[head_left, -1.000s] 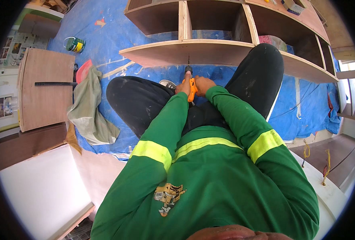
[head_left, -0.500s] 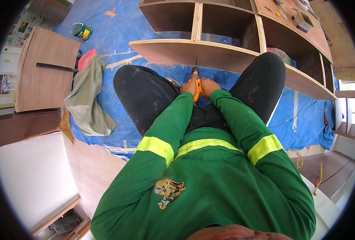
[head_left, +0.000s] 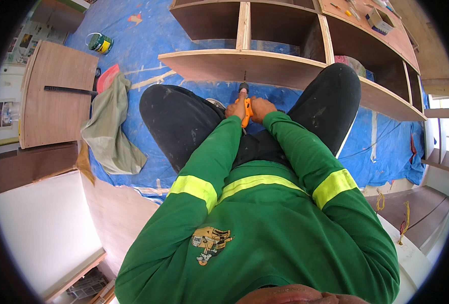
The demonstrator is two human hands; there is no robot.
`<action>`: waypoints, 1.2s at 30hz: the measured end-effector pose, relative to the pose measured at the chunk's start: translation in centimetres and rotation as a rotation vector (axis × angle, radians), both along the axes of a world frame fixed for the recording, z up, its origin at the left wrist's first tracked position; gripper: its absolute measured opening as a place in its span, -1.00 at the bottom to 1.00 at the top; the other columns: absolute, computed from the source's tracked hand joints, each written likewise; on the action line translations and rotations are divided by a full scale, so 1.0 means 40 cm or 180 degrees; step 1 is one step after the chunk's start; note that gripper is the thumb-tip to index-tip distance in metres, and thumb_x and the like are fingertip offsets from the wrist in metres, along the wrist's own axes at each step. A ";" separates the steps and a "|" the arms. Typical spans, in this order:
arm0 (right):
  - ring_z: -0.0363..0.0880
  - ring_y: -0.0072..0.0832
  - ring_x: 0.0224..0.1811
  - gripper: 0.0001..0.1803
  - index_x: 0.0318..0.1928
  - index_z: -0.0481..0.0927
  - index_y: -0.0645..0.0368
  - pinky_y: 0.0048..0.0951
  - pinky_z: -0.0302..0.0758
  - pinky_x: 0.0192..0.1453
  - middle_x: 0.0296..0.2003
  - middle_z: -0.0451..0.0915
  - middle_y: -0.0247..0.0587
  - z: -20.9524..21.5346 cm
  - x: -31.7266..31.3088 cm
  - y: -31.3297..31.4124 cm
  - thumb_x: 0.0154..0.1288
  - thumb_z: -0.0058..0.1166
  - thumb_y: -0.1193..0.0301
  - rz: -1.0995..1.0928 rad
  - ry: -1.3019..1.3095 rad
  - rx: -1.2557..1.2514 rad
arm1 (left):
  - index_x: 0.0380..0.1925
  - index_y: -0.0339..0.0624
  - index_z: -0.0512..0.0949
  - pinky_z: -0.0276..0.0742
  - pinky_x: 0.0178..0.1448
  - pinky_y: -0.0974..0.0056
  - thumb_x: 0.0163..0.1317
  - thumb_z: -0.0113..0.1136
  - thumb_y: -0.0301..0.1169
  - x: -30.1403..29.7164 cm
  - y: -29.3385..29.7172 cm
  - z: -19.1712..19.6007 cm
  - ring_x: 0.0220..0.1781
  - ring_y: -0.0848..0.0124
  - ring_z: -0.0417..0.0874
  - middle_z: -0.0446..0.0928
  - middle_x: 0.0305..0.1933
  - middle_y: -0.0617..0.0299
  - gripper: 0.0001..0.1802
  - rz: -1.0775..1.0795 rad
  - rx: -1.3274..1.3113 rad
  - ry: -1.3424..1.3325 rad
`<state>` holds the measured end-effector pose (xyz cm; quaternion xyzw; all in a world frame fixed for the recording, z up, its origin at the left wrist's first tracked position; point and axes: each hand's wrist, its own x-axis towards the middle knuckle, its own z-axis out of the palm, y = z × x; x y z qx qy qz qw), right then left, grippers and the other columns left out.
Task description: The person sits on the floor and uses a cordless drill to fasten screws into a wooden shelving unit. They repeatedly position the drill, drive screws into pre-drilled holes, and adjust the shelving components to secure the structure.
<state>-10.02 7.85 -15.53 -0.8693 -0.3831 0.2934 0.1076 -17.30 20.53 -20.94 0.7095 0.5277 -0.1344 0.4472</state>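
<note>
Head view. Landmark: wooden shelf unit (head_left: pixel 295 71) lying on a blue tarp (head_left: pixel 148 45) that covers the floor.

- Drill (head_left: pixel 245 109), orange: just below the unit's near board, its tip against the board's edge, between the person's raised knees.
- Left hand (head_left: pixel 236 107): closed around the drill from the left, one finger stretched toward the tip.
- Right hand (head_left: pixel 262 108): closed on the drill from the right, touching the left hand.
- Cloth (head_left: pixel 110 126), grey-green: crumpled on the tarp, well left of the unit.
- Tin (head_left: pixel 100 43), green and yellow: left of the unit, on the tarp.
- Brown panel (head_left: pixel 57 96): far left, a dark bar lying on it.
- White board (head_left: pixel 42 228): lower left, off the tarp.
- Small box (head_left: pixel 378 21): on the unit's upper right part.
</note>
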 end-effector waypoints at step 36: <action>0.77 0.12 0.06 -0.41 0.10 0.60 0.30 0.03 0.72 0.13 -0.06 0.77 0.19 -0.033 0.025 0.009 0.04 0.52 0.42 -0.0054 -0.0124 0.0093 | 0.17 -0.51 0.67 0.35 0.53 -0.03 0.20 -0.41 0.76 0.025 0.004 -0.020 0.46 -0.16 0.55 0.60 0.28 -0.42 0.40 -0.0016 0.0048 -0.0114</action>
